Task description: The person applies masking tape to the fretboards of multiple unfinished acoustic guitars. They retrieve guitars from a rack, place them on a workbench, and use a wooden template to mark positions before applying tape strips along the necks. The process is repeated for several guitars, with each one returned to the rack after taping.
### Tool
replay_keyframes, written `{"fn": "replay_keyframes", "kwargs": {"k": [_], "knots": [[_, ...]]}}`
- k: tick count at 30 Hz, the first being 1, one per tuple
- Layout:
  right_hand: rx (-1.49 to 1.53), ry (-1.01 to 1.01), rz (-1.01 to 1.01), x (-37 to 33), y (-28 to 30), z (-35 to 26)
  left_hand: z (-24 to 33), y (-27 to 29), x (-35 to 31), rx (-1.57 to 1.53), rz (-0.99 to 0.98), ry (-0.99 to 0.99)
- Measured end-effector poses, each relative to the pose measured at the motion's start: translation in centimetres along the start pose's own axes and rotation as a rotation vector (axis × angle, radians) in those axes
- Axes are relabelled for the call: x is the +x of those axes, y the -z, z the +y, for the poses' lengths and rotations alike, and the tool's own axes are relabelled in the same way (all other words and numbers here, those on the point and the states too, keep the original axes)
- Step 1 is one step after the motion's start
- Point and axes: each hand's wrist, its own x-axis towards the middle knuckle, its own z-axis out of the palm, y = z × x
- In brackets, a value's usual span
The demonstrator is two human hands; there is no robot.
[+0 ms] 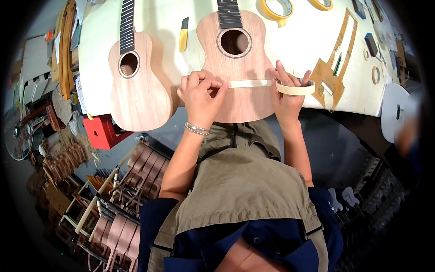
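Note:
An unfinished wooden ukulele (235,102) lies face up before me, its dark fretboard pointing away. Across its lower body runs a strip of masking tape (249,84), stretched between my hands. My left hand (202,97) pinches the strip's left end between thumb and fingertips, close to the wood. At the body's right edge, my right hand (290,95) has the cream masking tape roll (297,89) hooked around its fingers, some of them raised. Whether the strip touches the wood along its whole length, I cannot tell.
A second ukulele (140,97) lies at left, a yellow-handled knife (183,40) between the two. Yellow tape rolls (282,20) sit at the back. A tan template (333,79) lies at right on the pale table (301,50). Below left are a red box (100,131) and racked wooden bodies (147,165).

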Motion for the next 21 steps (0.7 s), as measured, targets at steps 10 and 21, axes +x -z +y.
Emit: {"fn": "replay_keyframes", "kwargs": {"k": [10, 21], "knots": [[-0.041, 0.049, -0.013, 0.2, -0.4, 0.3, 0.7, 0.2, 0.1, 0.121, 0.022, 0.015], [-0.001, -0.024, -0.055, -0.6, -0.5, 0.7, -1.0, 1.5, -1.8, 0.622, 0.047, -0.139]]}}
